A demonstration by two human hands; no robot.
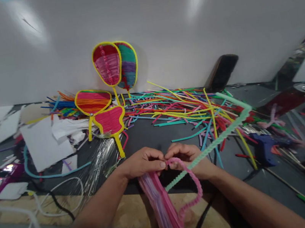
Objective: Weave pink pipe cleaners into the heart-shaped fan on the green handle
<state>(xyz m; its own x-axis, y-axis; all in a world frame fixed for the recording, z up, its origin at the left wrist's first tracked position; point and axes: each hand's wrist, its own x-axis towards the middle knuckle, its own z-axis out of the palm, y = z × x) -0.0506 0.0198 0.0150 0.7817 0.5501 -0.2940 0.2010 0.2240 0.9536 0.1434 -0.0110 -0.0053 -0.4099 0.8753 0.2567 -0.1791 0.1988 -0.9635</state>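
Pink twisted strand [199, 185], lower centre | left hand [146, 162], right hand [192, 160]: both pinched its upper end | close, firm pinching likely suited best

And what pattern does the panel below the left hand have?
The panel has pink and lavender stripes, best in head view.

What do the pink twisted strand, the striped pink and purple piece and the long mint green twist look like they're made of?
Pink twisted strand: probably pipe cleaner, matte, judging by its soft, bumpy edge. Striped piece: likely matte fibre strips, lying side by side; fabric is possible. Mint green twist: perhaps pipe cleaner too, matte; its sharp bend suggests a wire core.
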